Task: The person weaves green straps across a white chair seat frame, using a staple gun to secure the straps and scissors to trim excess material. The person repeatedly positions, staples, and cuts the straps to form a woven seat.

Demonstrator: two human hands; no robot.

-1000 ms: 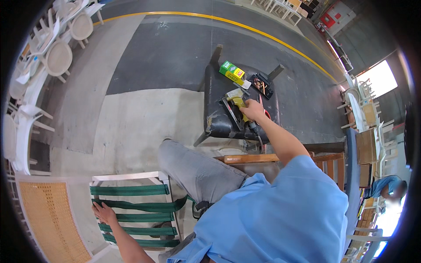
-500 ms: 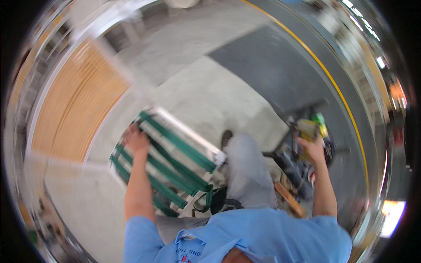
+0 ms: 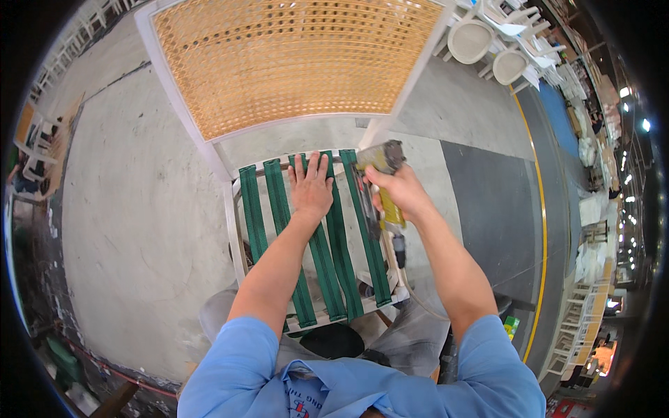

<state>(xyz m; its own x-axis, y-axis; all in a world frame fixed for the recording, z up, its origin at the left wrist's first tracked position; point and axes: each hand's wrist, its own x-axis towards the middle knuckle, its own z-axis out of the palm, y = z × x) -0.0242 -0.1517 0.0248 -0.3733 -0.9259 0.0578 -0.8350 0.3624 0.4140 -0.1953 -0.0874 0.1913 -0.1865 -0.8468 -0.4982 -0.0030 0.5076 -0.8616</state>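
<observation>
A white chair frame [image 3: 231,221] stands in front of me, with several green webbing straps [image 3: 252,209] running from its back rail to its front rail. Its tall backrest [image 3: 293,63] is filled with tan woven cane. My left hand [image 3: 311,184] lies flat with fingers spread on the straps near the back rail. In my right hand [image 3: 398,189] is a yellow-green pneumatic stapler [image 3: 392,209], gripped by its handle. The tool's nose is over the rightmost strap near the back right corner; whether it touches cannot be made out. An air hose [image 3: 422,299] trails from its lower end.
White chairs [image 3: 471,40] are stacked at the far right, and more chair frames [image 3: 573,327] line the right side. A yellow line [image 3: 541,230] crosses the dark floor on the right. At the left edge a person sits near other chairs [image 3: 40,157].
My right hand has brought the stapler from the right side over to the chair seat. The chair now stands squarely before me, and my left hand has shifted onto the middle straps.
</observation>
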